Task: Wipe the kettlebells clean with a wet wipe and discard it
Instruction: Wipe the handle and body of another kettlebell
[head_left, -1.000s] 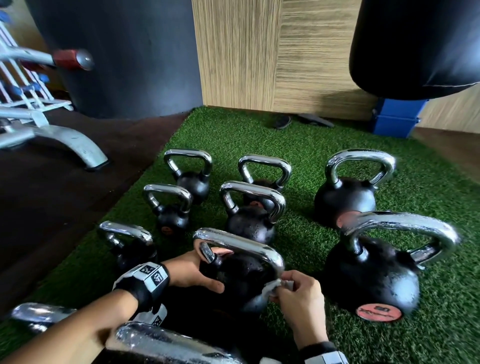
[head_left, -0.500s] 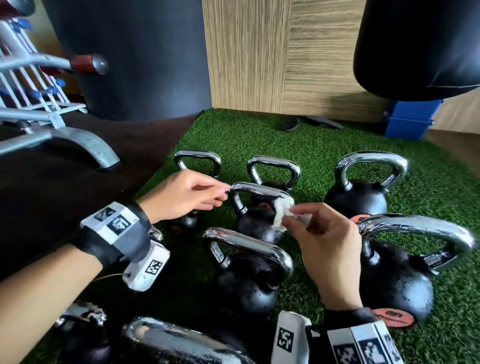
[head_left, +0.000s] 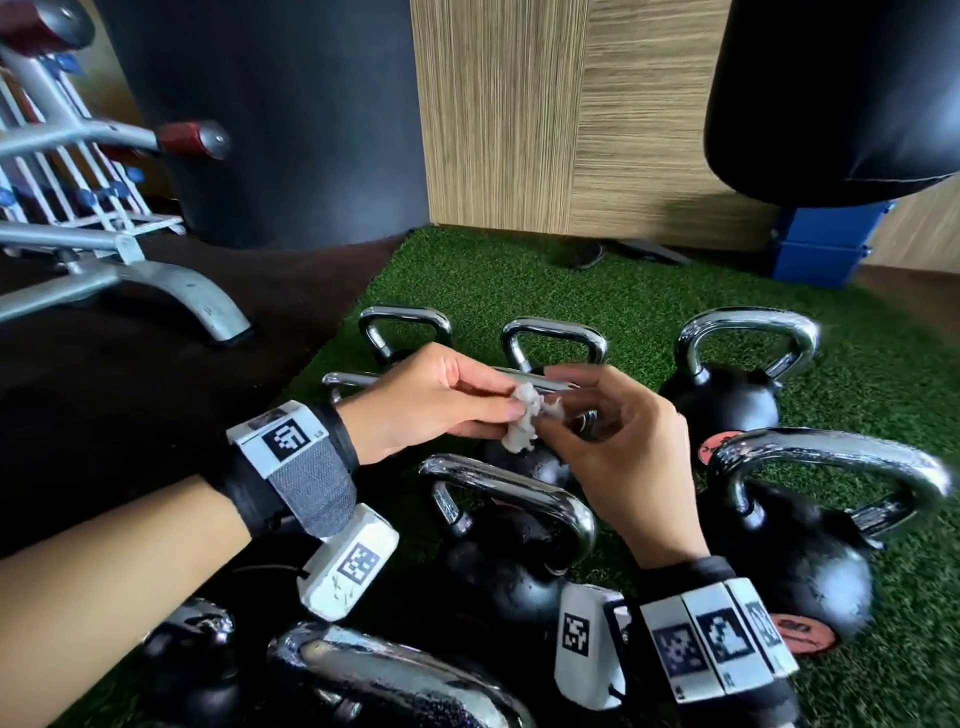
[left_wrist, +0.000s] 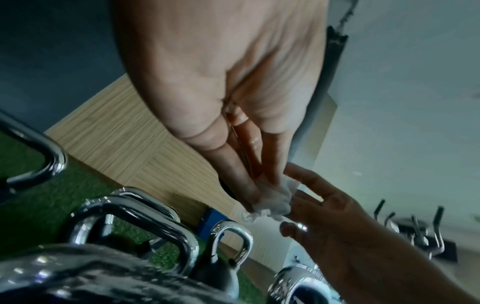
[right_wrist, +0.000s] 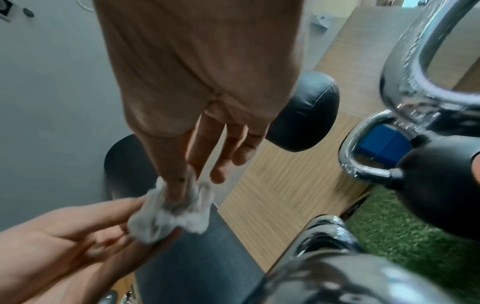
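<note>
Several black kettlebells with chrome handles stand on green turf; the nearest middle kettlebell sits below my hands, a big kettlebell to its right. A crumpled white wet wipe hangs in the air above them. My left hand pinches it from the left with thumb and fingertips. My right hand pinches it from the right, its other fingers spread loosely.
A grey metal bench frame stands on the dark floor at left. A black punch bag hangs at top right above a blue box. A wood-panelled wall closes the back.
Both hands have risen off the near kettlebell and met in the air. The wipe, held by the right hand alone before, is now pinched between both hands.
</note>
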